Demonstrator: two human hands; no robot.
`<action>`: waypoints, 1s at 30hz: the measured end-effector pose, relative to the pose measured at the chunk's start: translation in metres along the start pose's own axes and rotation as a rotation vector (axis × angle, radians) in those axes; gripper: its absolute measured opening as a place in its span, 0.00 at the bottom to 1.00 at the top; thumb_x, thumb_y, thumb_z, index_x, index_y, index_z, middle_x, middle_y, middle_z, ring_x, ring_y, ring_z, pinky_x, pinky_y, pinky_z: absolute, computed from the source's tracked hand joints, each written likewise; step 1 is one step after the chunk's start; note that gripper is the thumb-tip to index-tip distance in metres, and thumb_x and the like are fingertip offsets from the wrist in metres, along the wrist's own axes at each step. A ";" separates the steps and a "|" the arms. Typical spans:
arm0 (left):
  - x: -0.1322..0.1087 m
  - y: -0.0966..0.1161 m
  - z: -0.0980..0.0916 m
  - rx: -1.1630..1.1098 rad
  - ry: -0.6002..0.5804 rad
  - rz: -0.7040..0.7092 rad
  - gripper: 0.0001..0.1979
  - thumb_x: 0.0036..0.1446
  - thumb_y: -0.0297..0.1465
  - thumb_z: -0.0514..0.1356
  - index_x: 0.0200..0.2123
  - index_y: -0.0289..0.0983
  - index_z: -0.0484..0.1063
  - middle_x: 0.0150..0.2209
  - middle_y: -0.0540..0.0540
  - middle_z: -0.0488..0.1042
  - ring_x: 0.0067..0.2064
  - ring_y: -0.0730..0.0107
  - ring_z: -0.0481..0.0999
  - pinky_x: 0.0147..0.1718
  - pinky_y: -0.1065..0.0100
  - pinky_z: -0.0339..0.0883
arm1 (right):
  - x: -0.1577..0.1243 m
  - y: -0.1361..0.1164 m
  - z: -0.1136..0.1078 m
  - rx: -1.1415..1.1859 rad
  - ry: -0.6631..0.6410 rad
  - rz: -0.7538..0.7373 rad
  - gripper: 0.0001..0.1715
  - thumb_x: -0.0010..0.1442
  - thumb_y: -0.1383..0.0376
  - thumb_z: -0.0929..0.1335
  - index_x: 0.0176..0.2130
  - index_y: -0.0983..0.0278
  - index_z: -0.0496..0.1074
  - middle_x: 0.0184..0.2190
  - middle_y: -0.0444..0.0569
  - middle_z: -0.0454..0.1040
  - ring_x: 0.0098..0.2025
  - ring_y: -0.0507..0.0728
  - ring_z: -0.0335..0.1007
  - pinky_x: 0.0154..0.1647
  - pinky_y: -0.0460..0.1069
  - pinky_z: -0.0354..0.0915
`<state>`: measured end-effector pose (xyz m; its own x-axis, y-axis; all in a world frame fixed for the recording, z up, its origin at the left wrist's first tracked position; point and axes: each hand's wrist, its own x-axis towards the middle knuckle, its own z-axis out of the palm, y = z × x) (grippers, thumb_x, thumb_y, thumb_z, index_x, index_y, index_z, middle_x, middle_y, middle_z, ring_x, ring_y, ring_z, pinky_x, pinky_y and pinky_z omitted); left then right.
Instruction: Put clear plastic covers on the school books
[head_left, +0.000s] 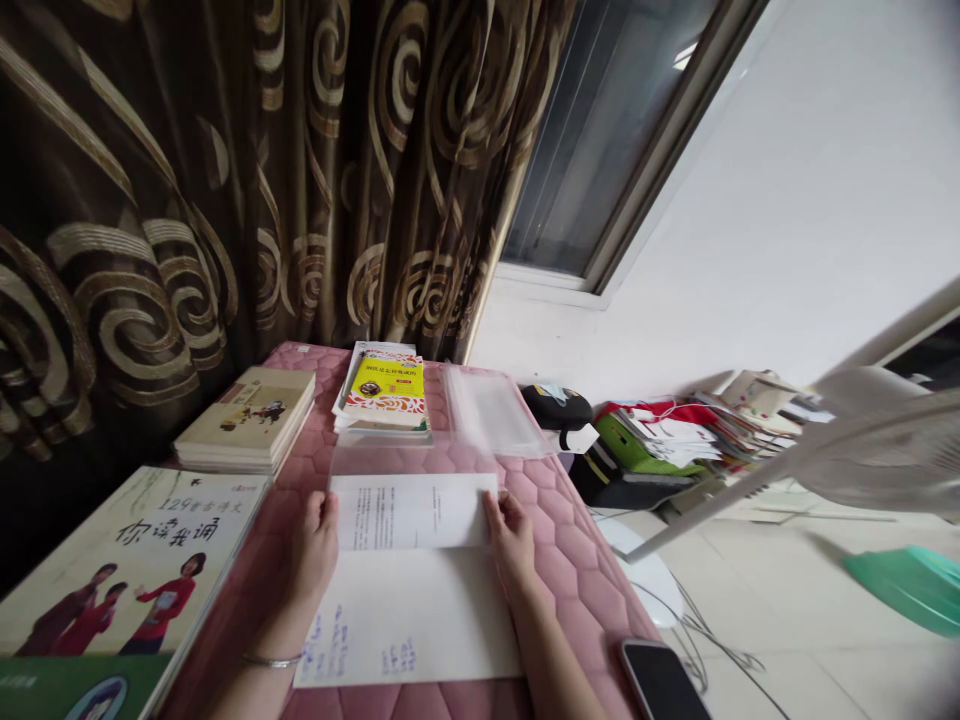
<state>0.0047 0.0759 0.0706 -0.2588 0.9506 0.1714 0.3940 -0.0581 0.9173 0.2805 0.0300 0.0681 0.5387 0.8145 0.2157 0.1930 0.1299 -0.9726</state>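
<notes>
An open book (420, 600) lies in front of me, with printed text on its far page and blue handwriting on its near, mostly blank page. My left hand (319, 540) is closed at the far page's left edge, thumb and fingers pinched together. At the opposite edge, my right hand (512, 530) pinches the far page in the same way. A clear plastic sheet (412, 458) extends beyond the book's far edge; whether my fingers also grip it I cannot tell. More clear plastic covers (499, 412) lie farther off to the right.
Left of me lie a large picture-covered book (127, 570) and a stack of beige books (247, 415). Yellow-covered books (386, 385) sit at the back of the pink quilted mattress (577, 560). A phone (660, 680) rests at front right; a white fan (877, 450) stands beyond.
</notes>
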 end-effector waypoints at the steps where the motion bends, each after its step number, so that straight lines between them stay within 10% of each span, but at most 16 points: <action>1: 0.000 0.000 0.000 0.016 -0.002 -0.012 0.13 0.57 0.43 0.50 0.25 0.43 0.59 0.20 0.53 0.67 0.23 0.69 0.66 0.24 0.70 0.59 | 0.000 -0.001 0.000 0.001 0.002 0.008 0.29 0.52 0.39 0.68 0.26 0.62 0.67 0.23 0.41 0.64 0.27 0.52 0.56 0.26 0.46 0.55; 30: 0.002 -0.010 0.004 0.028 0.002 -0.046 0.15 0.57 0.46 0.48 0.26 0.43 0.59 0.23 0.50 0.70 0.28 0.65 0.70 0.28 0.66 0.62 | -0.003 -0.016 0.002 -0.050 0.021 0.066 0.32 0.49 0.36 0.67 0.25 0.61 0.65 0.22 0.43 0.62 0.27 0.53 0.55 0.26 0.47 0.54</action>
<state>0.0039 0.0801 0.0598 -0.2793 0.9514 0.1297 0.4061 -0.0054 0.9138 0.2737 0.0265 0.0826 0.5684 0.8083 0.1540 0.1975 0.0476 -0.9791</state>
